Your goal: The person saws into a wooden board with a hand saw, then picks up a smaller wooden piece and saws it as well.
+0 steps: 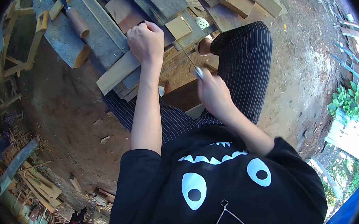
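Note:
My left hand [145, 39] is closed in a fist over a pale wooden strip [117, 73], pressing it on the dark plank bench [106, 43]. The strip's far end [178, 27] sticks out to the right of that hand. My right hand [214, 92], slightly blurred, is wrapped round the handle of a handsaw [189, 59]. Its thin blade shows almost edge-on and runs up to the strip, just right of my left hand. Whether the blade has cut into the wood cannot be made out.
A wooden-handled tool [78, 22] lies on the bench's left side. Wooden blocks [236, 2] rest at the upper right. My striped trouser legs [246, 69] straddle the bench end. Scrap wood [39, 186] is piled at the left, and a leafy plant [346, 101] grows at the right.

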The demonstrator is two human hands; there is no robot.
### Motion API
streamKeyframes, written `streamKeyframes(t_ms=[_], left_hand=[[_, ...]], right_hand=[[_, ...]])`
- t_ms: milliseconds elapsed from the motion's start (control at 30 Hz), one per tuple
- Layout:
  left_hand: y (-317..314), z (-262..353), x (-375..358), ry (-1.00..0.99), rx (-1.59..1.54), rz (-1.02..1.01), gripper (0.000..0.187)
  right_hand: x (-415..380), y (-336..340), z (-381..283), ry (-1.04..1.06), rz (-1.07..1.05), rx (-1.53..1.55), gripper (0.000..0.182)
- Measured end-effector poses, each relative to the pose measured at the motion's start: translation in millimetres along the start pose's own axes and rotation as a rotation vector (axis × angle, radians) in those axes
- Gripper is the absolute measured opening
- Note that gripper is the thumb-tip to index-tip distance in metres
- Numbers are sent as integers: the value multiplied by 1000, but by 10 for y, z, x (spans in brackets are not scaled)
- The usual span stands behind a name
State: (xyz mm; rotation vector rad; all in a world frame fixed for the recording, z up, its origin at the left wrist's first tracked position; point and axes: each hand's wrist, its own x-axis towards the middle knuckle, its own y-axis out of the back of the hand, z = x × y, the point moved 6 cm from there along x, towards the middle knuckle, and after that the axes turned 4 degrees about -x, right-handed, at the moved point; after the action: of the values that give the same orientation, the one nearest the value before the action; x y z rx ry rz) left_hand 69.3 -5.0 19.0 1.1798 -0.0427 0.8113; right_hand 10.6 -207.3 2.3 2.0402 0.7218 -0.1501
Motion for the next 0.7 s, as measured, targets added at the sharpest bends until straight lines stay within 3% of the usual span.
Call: streamKeyframes(t_ms=[100, 233, 333, 533, 700], left_hand=[[-4, -37, -12, 9, 12, 4, 28], [-29, -26, 54, -19, 9, 34, 27], [-2, -51, 29, -4, 22, 43, 28], [-9, -55, 18, 0, -11, 58, 27], [-8, -42, 28, -9, 6, 49, 28]], right_hand=[[-135, 63, 32, -8, -16, 5, 19], [561, -16, -179, 120, 77, 1, 17], [426, 41, -184, 90, 135, -9, 17], [-161, 111, 82, 15, 0, 0, 20], [348, -20, -110, 71, 118, -5, 17]])
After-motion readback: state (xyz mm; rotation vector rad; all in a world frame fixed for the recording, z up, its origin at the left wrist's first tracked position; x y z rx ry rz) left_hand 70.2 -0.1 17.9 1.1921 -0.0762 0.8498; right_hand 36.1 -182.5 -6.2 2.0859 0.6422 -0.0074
